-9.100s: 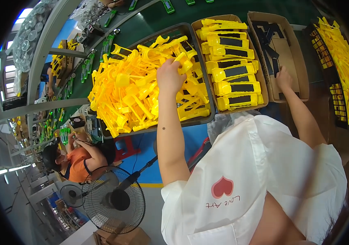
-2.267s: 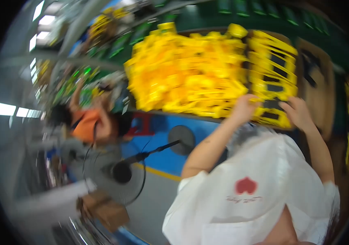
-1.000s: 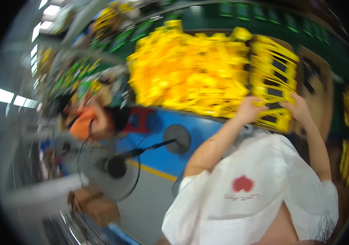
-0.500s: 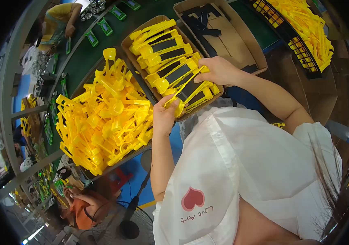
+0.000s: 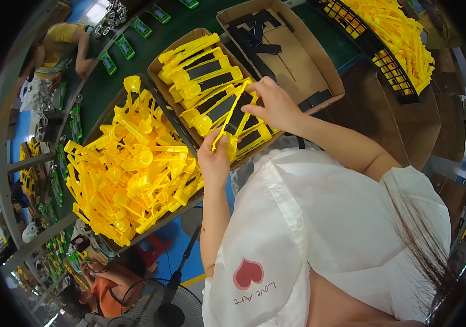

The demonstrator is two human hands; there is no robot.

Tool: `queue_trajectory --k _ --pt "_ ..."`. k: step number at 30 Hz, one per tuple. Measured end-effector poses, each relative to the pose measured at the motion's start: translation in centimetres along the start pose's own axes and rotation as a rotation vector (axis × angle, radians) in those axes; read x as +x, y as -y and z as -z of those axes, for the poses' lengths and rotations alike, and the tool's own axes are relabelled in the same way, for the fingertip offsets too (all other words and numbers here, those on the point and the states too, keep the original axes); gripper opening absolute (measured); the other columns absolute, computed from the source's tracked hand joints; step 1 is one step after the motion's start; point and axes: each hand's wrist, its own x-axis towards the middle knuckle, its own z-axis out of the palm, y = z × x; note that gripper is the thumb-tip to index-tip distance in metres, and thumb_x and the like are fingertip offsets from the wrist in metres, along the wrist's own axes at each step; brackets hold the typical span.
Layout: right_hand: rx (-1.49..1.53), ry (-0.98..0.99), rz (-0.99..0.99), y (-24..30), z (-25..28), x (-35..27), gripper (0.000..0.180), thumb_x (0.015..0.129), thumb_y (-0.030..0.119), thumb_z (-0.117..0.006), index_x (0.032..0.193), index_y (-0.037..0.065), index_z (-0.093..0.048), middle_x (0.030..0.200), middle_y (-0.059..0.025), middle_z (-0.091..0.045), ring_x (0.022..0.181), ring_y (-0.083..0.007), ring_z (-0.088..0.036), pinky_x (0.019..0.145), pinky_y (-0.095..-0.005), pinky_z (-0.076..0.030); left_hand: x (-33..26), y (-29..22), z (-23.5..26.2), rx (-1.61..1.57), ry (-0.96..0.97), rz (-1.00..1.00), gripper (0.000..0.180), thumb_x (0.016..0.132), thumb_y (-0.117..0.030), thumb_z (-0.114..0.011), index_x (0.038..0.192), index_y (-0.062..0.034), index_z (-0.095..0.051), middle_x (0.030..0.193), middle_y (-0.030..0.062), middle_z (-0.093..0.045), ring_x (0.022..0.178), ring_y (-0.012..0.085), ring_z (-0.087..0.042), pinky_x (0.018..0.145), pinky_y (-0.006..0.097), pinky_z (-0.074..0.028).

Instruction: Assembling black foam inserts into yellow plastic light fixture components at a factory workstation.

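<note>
A long yellow plastic part (image 5: 227, 123) with a dark strip is held tilted over a cardboard box (image 5: 185, 121). My left hand (image 5: 215, 162) is closed on its near end, thumb on top. At its far end, my right hand (image 5: 279, 107) has thumb and forefinger apart, the fingertips close to the part's edge; whether they touch it I cannot tell. Inside the box, more yellow parts with dark strips (image 5: 215, 80) lie side by side in a slanted row. Left of it, loose yellow plastic parts (image 5: 135, 163) are heaped high.
Behind my right hand stands an open cardboard box (image 5: 303, 65) with black strips (image 5: 257, 34). A black basket (image 5: 388, 68) of yellow parts is at the far right. Green pieces (image 5: 125, 48) lie along the green belt. A fan (image 5: 170, 305) and two other people are at the left.
My right thumb and forefinger have opened from their pinch on the part. My left hand keeps its hold. The whole view has shifted slightly.
</note>
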Motion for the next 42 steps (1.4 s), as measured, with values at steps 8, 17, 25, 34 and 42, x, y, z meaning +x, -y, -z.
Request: queue_trajectory --k 8,17,25,34,42 --pt "0.096 0.47 -0.101 1.5 3.4 0.7 0.024 0.081 0.023 -0.055 0.087 0.0 -0.055 0.063 -0.0069 -0.056 0.053 -0.012 -0.048 0.05 -0.024 -0.038 -0.2 -0.6 2.3 -0.183 0.195 0.16 0.021 0.084 -0.008 -0.049 0.102 0.0026 -0.05 0.086 0.0111 -0.058 0.071 0.0184 -0.06 0.059 0.025 -0.049" --pt "0.075 0.651 -0.247 2.8 3.7 0.7 0.022 0.082 0.023 -0.053 0.088 0.002 -0.056 0.063 -0.0051 -0.055 0.051 -0.01 -0.046 0.048 -0.0217 -0.037 -0.3 0.1 3.1 -0.128 0.175 0.245 0.021 0.083 -0.007 -0.049 0.101 0.0049 -0.049 0.083 0.0135 -0.058 0.068 0.0203 -0.06 0.057 0.026 -0.048" --pt "0.167 0.543 -0.287 2.7 3.0 -0.3 0.019 0.083 0.021 -0.053 0.081 0.002 -0.054 0.06 -0.0044 -0.053 0.049 -0.009 -0.045 0.047 -0.0214 -0.036 -0.5 0.6 3.1 -0.197 0.139 0.213 0.016 0.083 -0.006 -0.049 0.095 0.0047 -0.053 0.077 0.0107 -0.058 0.059 0.0152 -0.053 0.056 0.025 -0.043" --pt "0.059 0.587 -0.419 2.4 1.8 -0.4 0.03 0.081 0.027 -0.053 0.091 -0.002 -0.055 0.071 -0.0119 -0.058 0.061 -0.0172 -0.056 0.059 -0.0276 -0.044 -0.3 1.2 2.5 -0.19 0.145 0.229 0.017 0.082 -0.004 -0.05 0.096 0.0061 -0.052 0.078 0.0136 -0.058 0.063 0.0194 -0.059 0.055 0.025 -0.048" --pt "-0.071 0.564 -0.337 1.8 1.9 -0.7 0.034 0.082 0.03 -0.051 0.091 -0.002 -0.055 0.076 -0.0147 -0.059 0.067 -0.0216 -0.058 0.065 -0.0299 -0.045 0.2 1.6 2.1 -0.065 0.12 0.22 0.021 0.082 -0.003 -0.049 0.1 0.0067 -0.05 0.079 0.0121 -0.058 0.064 0.019 -0.061 0.054 0.024 -0.047"
